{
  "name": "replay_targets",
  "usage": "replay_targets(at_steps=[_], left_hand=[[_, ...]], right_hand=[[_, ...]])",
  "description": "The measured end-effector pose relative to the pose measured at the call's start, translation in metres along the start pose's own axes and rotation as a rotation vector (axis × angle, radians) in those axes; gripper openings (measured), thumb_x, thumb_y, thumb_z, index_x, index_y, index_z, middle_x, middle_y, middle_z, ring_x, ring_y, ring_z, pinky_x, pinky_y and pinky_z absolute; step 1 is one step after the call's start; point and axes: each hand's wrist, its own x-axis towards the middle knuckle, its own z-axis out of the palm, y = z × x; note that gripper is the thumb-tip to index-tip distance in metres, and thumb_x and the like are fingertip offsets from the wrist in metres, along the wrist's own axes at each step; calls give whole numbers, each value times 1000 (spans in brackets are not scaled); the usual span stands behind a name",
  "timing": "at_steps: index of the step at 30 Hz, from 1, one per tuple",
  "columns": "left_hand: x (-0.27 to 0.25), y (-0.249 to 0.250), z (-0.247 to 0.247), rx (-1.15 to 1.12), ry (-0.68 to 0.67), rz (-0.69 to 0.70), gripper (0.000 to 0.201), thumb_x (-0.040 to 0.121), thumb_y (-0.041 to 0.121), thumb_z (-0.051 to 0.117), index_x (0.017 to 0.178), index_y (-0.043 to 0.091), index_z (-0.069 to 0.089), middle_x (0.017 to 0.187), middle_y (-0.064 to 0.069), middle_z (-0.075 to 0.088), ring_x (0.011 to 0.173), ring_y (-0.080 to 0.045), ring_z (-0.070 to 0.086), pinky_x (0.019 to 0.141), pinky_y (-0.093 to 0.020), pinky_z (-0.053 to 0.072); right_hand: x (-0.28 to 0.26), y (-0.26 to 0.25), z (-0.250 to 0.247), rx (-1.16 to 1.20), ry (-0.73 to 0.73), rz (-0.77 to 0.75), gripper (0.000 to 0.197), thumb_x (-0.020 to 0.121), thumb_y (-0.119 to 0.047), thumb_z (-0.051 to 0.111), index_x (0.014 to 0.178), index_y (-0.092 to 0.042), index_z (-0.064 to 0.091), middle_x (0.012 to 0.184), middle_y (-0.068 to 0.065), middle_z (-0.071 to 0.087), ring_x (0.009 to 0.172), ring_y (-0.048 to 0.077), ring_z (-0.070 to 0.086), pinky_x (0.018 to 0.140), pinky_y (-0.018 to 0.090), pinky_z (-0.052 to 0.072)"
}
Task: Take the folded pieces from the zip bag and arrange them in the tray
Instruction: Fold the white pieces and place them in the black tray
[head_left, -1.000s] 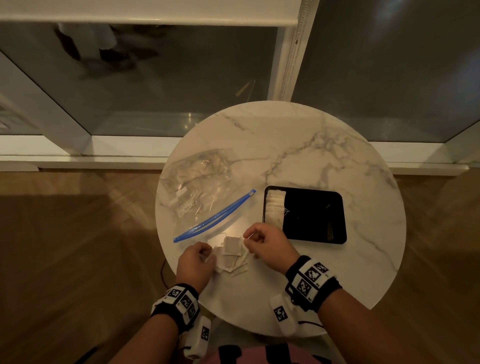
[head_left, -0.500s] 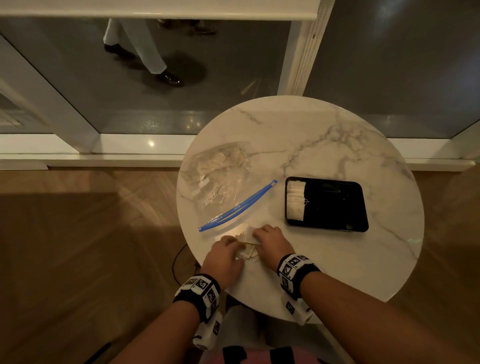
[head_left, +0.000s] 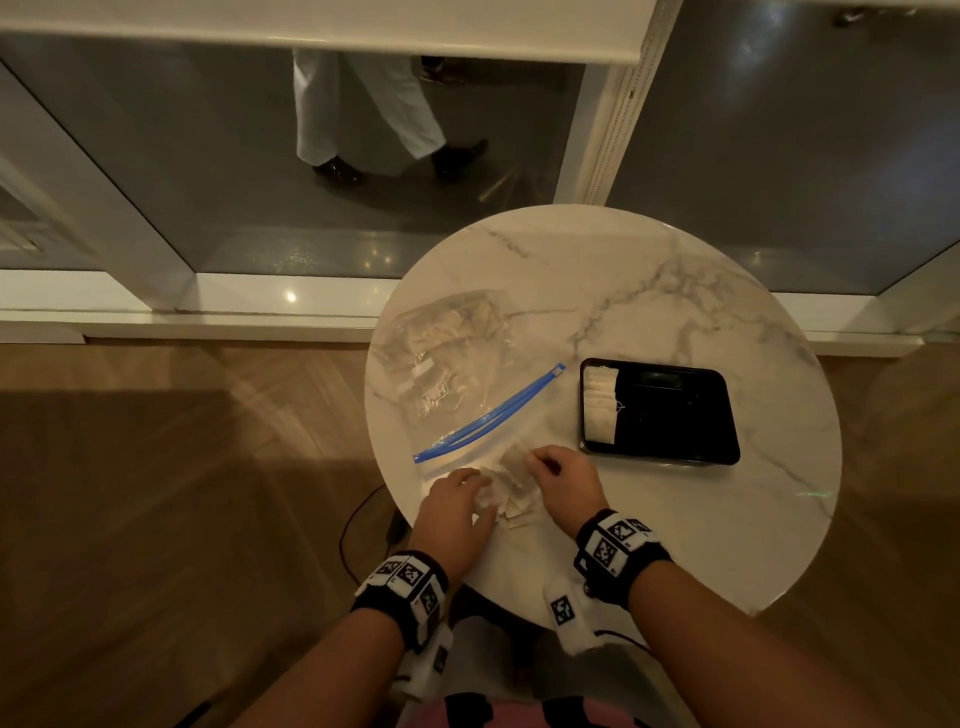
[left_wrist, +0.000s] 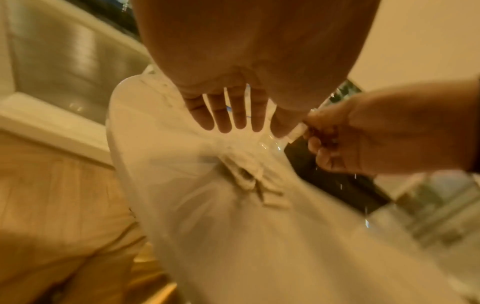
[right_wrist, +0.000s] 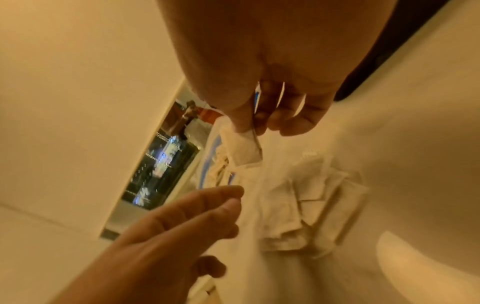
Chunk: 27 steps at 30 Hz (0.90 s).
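A clear zip bag with a blue zip lies at the table's left, with more pieces inside. To the right is a black tray with a row of folded pieces at its left end. A loose pile of folded pieces lies near the front edge, between my hands. My right hand pinches one folded piece between thumb and finger, just above the pile. My left hand hovers at the pile's left, fingers straight, holding nothing.
The round marble table is small, and its front edge is close under my wrists. Beyond it is a glass wall with a person's legs passing behind. Wooden floor surrounds the table.
Both hands were down on the pile half a second ago. Now my right hand has come up slightly with one piece pinched, and my left hand's fingers have spread off the pile.
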Motion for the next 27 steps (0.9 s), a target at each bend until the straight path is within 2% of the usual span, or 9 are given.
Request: replay_targets(at_steps=[2, 4, 7, 10, 13, 16, 20, 24, 27], left_hand=[[3, 7, -7, -371, 122, -134, 30, 98, 37, 60, 124, 24, 65, 123, 8, 63, 107, -12, 63, 95, -33, 52], [5, 17, -16, -689, 176, -244, 23, 97, 34, 64, 115, 21, 69, 111, 2, 71, 91, -13, 69, 81, -32, 58], [7, 27, -29, -962, 178, -305, 14, 96, 24, 68, 105, 14, 72, 92, -6, 76, 81, -18, 72, 69, -31, 57], [7, 32, -37, -970, 191, -282, 5, 94, 11, 68, 97, 9, 71, 79, -5, 74, 76, -19, 70, 67, -30, 56], [6, 36, -42, -961, 194, -256, 7, 95, 8, 67, 99, 5, 70, 81, -8, 73, 74, -17, 69, 66, -27, 57], [6, 42, -46, -967, 178, -243, 10, 97, 8, 62, 101, 0, 67, 86, -15, 72, 78, -19, 68, 68, -28, 58], [9, 57, -54, -905, 195, -219, 9, 100, 11, 58, 97, 5, 64, 91, -13, 71, 82, -19, 69, 75, -35, 58], [14, 75, -63, -951, 234, -227, 9, 102, 14, 54, 104, 6, 59, 88, -6, 68, 81, -19, 70, 72, -35, 58], [17, 86, -66, -856, 224, -165, 8, 102, 13, 56, 104, 6, 59, 90, -10, 66, 73, -17, 68, 68, -30, 57]], right_hand=[[-6, -10, -4, 140, -22, 19, 9, 93, -20, 66, 90, -20, 75, 82, -6, 73, 74, 4, 66, 69, 23, 52], [-13, -20, -8, 245, -24, 29, 8, 91, -15, 68, 86, -18, 72, 77, -2, 71, 65, 5, 63, 61, 23, 52], [-21, -35, -11, 440, -28, 84, 7, 89, -7, 69, 85, -11, 66, 73, 5, 69, 63, 14, 63, 60, 24, 55], [-29, -42, -12, 604, -49, 125, 5, 89, -2, 68, 88, -3, 63, 71, 10, 69, 63, 19, 65, 62, 26, 58], [-33, -45, -15, 632, -56, 126, 5, 90, -4, 69, 87, -2, 65, 73, 13, 70, 67, 21, 67, 62, 27, 57], [-33, -44, -26, 466, -98, 85, 8, 89, -15, 71, 87, -7, 70, 83, 13, 72, 70, 16, 66, 61, 24, 54], [-25, -46, -44, 233, -117, -70, 8, 87, -16, 72, 80, -18, 73, 76, -4, 70, 67, -1, 61, 62, 16, 48], [-18, -52, -60, 107, -110, -144, 6, 87, -19, 71, 82, -22, 74, 82, -7, 72, 80, 5, 66, 75, 20, 52], [-16, -57, -72, 147, -5, -168, 5, 88, -28, 70, 93, -26, 71, 89, -8, 70, 82, 5, 63, 74, 17, 49]])
